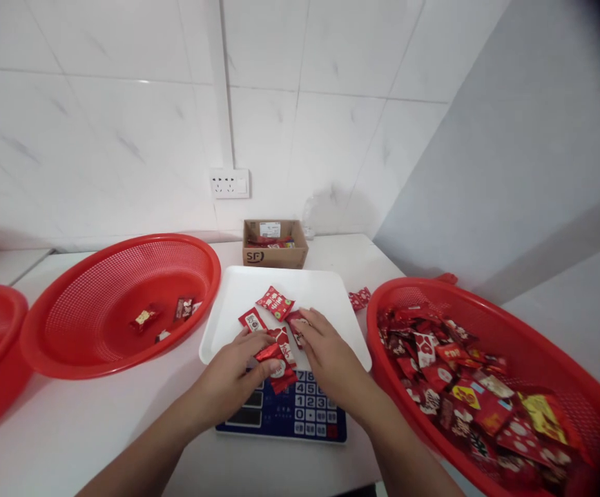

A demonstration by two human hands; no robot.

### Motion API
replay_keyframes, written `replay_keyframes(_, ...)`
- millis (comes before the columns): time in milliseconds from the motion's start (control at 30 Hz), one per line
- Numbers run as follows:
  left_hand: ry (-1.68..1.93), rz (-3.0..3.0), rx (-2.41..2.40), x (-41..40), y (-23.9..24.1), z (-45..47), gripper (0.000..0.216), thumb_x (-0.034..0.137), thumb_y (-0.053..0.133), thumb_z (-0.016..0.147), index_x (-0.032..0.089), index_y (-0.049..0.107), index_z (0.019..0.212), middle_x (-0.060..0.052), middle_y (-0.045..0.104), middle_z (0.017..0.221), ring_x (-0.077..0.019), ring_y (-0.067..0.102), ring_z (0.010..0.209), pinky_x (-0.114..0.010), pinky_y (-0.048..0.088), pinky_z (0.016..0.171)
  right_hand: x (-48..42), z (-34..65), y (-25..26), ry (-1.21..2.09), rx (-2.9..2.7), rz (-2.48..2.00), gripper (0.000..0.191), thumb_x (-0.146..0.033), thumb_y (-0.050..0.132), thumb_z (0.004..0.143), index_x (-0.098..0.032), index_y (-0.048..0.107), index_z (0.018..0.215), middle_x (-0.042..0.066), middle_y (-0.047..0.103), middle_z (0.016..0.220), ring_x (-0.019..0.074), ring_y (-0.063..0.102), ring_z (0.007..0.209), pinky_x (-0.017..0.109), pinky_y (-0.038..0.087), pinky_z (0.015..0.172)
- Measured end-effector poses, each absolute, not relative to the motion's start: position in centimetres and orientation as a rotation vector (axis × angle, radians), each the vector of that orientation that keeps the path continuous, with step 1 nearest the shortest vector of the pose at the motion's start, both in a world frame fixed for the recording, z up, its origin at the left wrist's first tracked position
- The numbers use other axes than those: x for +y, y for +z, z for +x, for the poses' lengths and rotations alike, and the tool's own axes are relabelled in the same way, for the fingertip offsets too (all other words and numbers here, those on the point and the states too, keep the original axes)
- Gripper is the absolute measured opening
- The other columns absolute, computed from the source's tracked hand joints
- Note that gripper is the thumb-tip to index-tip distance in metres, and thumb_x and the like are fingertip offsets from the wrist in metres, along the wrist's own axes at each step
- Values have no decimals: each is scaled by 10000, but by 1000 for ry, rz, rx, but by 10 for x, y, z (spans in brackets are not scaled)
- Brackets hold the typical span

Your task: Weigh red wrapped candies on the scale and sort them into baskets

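At six o'clock, red packets (275, 304) are marked with white. At twelve, the white wall (263, 131) is streaked with grey.

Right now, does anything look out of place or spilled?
Yes: a dotted red packet lies on the table between the tray and the right basket, in neither. It looks stray because most packets nearby lie in that basket or on that tray.

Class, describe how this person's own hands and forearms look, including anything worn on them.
The left hand and right hand are ungloved, with no ring showing. The left forearm and right forearm show no sleeve, watch or bracelet.
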State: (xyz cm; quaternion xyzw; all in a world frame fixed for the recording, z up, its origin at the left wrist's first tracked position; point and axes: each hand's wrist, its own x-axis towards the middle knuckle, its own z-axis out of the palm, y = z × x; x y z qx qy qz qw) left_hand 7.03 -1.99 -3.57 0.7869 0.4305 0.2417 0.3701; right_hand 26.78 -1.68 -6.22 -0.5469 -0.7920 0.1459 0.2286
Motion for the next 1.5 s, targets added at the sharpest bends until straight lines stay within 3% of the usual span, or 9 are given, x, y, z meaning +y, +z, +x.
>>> replay_keyframes(133, 639, 2000, 1094, -15, -32, 73, 214, 335, 478, 891, 228, 641, 980, -27, 668, 1049, -202, 592, 999, -321, 474, 890, 2, 258, -54, 351, -2255, -1503, 462, -95, 387, 857, -155, 517, 1296, 121, 381, 1463, 317, 232, 1388, 559, 322, 1070)
replay_keyframes(300, 709, 1914, 1171, -26, -26, 67, 218, 358, 500, 874, 218, 643, 961, -19, 696, 954, -183, 628, 865, -276, 499, 770, 7, 252, -50, 435, -2346, -1505, 469, -58, 410, 829, -134, 542, 1273, 136, 476, 1394, 326, 306, 1356, 578, 309, 1066)
replay_keyframes(400, 767, 1869, 1218, -33, -24, 61, 212, 376, 522, 860, 208, 651, 860, -5, 694, 817, -158, 625, 746, -245, 497, 673, -6, 256, -50, 456, -2231, -1449, 402, -159, 371, 898, -142, 565, 1250, 115, 507, 1371, 292, 332, 1349, 535, 322, 1082)
replay_keyframes(500, 897, 1866, 1214, -33, -26, 58, 175, 340, 545, 847, 205, 656, 834, -4, 689, 797, -149, 629, 744, -242, 502, 683, -25, 263, -50, 512, -2110, -1370, 379, -286, 382, 929, -162, 585, 1225, 101, 551, 1328, 260, 372, 1331, 503, 359, 1074)
replay_keyframes(700, 1105, 2002, 1250, -12, -43, 67, 182, 233, 505, 863, 204, 636, 986, -50, 688, 988, -173, 642, 916, -301, 527, 809, -51, 279, -52, 422, -1980, -1372, 333, -293, 444, 906, -215, 614, 1181, 79, 626, 1235, 261, 461, 1269, 509, 434, 1012)
replay_keyframes(900, 859, 2497, 1173, -1, -58, 76, 254, 213, 538, 857, 234, 641, 1088, -88, 608, 1218, -259, 522, 1168, -483, 454, 968, -72, 303, -52, 229, -1948, -1432, 309, -301, 485, 890, -233, 621, 1159, 77, 643, 1208, 259, 505, 1232, 474, 481, 974)
replay_keyframes(1100, 649, 2663, 1128, 2, -54, 79, 262, 186, 490, 883, 207, 652, 1089, -88, 635, 1147, -247, 537, 1110, -454, 484, 929, -87, 332, -56, 105, -1897, -1578, 323, -344, 480, 887, -225, 616, 1154, 86, 638, 1215, 275, 521, 1214, 483, 504, 941)
replay_keyframes(1333, 550, 2643, 1233, 12, -48, 88, 307, 316, 533, 878, 180, 625, 1137, -100, 625, 1186, -269, 492, 1195, -475, 438, 983, -83, 353, -69, 128, -1838, -1722, 386, -410, 455, 884, -211, 605, 1179, 98, 597, 1273, 294, 464, 1264, 519, 448, 993)
replay_keyframes(1500, 324, 2696, 1128, -7, -53, 99, 523, 511, 532, 835, 196, 549, 1252, -121, 516, 1358, -332, 346, 1334, -552, 333, 1057, -82, 356, -78, 201, -1853, -1744, 408, -428, 438, 884, -210, 602, 1189, 103, 597, 1272, 300, 467, 1260, 536, 453, 979)
